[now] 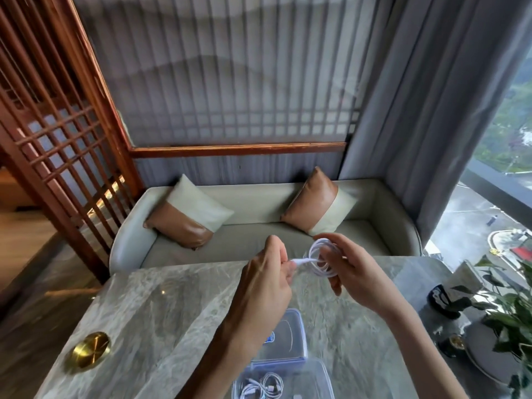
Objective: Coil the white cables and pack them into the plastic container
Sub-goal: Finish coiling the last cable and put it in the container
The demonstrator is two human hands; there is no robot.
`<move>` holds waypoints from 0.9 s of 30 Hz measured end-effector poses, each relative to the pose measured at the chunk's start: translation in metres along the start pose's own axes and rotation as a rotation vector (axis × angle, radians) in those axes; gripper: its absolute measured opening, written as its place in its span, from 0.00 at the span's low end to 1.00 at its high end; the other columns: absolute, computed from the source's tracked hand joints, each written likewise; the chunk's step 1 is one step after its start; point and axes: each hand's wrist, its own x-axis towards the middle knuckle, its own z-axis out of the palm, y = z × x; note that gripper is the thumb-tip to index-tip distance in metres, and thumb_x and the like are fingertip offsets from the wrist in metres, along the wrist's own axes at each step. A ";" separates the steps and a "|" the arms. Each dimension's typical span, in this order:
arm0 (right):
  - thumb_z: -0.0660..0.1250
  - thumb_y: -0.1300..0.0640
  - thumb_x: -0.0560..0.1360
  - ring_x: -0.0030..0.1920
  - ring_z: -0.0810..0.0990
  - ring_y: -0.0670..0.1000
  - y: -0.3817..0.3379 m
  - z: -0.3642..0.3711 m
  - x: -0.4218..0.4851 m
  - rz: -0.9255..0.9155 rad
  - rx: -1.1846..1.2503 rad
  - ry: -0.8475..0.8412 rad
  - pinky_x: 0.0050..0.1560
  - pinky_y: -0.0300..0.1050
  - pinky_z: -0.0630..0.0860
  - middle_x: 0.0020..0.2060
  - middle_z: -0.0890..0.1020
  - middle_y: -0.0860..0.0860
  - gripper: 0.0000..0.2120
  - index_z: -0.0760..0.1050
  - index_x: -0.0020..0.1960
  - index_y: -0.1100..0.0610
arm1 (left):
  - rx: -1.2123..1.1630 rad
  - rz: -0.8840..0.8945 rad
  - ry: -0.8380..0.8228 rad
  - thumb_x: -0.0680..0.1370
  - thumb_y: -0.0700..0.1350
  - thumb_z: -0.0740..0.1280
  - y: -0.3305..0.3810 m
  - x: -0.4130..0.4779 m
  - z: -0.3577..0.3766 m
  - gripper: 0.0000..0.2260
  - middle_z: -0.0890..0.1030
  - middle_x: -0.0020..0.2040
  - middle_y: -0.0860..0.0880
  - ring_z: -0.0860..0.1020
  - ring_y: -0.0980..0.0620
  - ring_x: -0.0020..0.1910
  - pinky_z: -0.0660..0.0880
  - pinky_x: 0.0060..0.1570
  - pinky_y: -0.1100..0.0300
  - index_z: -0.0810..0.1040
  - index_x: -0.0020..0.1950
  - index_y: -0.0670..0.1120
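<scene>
- Right hand holds the coiled white cable above the bench; left hand pinches its plug end.
- Plastic container, holding more cables, is cut off at the frame's bottom; the left forearm partly hides its lid.

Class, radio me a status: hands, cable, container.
Right hand holds white cable coil; left hand pinches its end. Plastic container open, coiled cables already inside. Nothing in the way.

pale sofa with two cushions, wooden lattice screen, grey curtain, perhaps daylight
</scene>
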 end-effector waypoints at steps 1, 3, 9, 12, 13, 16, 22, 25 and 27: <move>0.59 0.59 0.83 0.22 0.75 0.50 0.001 -0.002 0.000 0.009 0.026 0.012 0.27 0.42 0.73 0.28 0.79 0.51 0.09 0.76 0.55 0.49 | -0.043 -0.008 -0.006 0.80 0.42 0.63 0.003 -0.004 -0.002 0.09 0.80 0.37 0.46 0.79 0.44 0.38 0.77 0.42 0.46 0.65 0.42 0.48; 0.60 0.59 0.83 0.22 0.75 0.52 0.003 -0.003 -0.001 0.027 0.075 0.066 0.27 0.43 0.73 0.29 0.78 0.54 0.08 0.76 0.57 0.51 | -0.138 -0.022 -0.036 0.80 0.40 0.63 0.006 -0.015 -0.003 0.11 0.81 0.35 0.46 0.80 0.49 0.34 0.77 0.40 0.52 0.65 0.41 0.50; 0.60 0.63 0.81 0.20 0.73 0.48 -0.004 0.021 -0.007 0.067 0.159 0.343 0.24 0.39 0.71 0.29 0.78 0.51 0.10 0.77 0.53 0.52 | -0.501 -0.156 0.127 0.81 0.47 0.63 0.006 -0.011 0.017 0.05 0.82 0.41 0.46 0.82 0.50 0.40 0.79 0.42 0.60 0.72 0.48 0.48; 0.60 0.61 0.82 0.21 0.75 0.47 -0.011 0.037 -0.015 0.029 0.100 0.355 0.23 0.39 0.72 0.30 0.79 0.49 0.09 0.76 0.54 0.50 | -0.594 -0.239 0.066 0.73 0.59 0.64 -0.002 -0.004 0.030 0.18 0.82 0.50 0.49 0.83 0.52 0.48 0.80 0.52 0.51 0.71 0.59 0.52; 0.60 0.60 0.82 0.21 0.75 0.47 -0.013 0.040 -0.017 0.020 0.097 0.335 0.23 0.39 0.72 0.30 0.80 0.48 0.09 0.76 0.54 0.49 | -0.604 -0.228 0.062 0.71 0.60 0.66 -0.004 -0.004 0.036 0.23 0.82 0.52 0.50 0.83 0.52 0.49 0.80 0.52 0.50 0.69 0.63 0.53; 0.60 0.59 0.81 0.24 0.76 0.45 -0.019 0.043 -0.020 0.019 0.160 0.265 0.24 0.39 0.73 0.33 0.82 0.46 0.09 0.76 0.55 0.48 | -0.749 -0.279 0.106 0.70 0.58 0.69 -0.006 -0.002 0.049 0.28 0.83 0.50 0.46 0.84 0.48 0.41 0.81 0.42 0.52 0.66 0.67 0.51; 0.62 0.52 0.79 0.44 0.85 0.46 -0.026 0.037 -0.021 0.113 0.467 0.139 0.40 0.40 0.81 0.47 0.86 0.49 0.15 0.78 0.64 0.49 | -0.610 -0.202 0.190 0.82 0.47 0.61 -0.002 0.007 0.047 0.10 0.85 0.42 0.47 0.83 0.51 0.42 0.79 0.44 0.52 0.79 0.51 0.43; 0.66 0.51 0.75 0.55 0.85 0.50 -0.025 0.043 -0.024 0.204 0.795 0.178 0.55 0.45 0.81 0.54 0.86 0.54 0.20 0.76 0.67 0.50 | -0.488 -0.161 0.265 0.83 0.46 0.60 0.002 0.009 0.050 0.10 0.84 0.46 0.46 0.82 0.52 0.46 0.78 0.51 0.51 0.78 0.52 0.42; 0.68 0.55 0.74 0.55 0.85 0.52 -0.026 0.043 -0.023 0.356 1.131 0.166 0.58 0.45 0.81 0.56 0.85 0.59 0.21 0.76 0.66 0.54 | -0.500 -0.198 0.299 0.83 0.46 0.60 0.002 0.010 0.054 0.09 0.83 0.47 0.45 0.82 0.50 0.48 0.77 0.52 0.50 0.76 0.53 0.42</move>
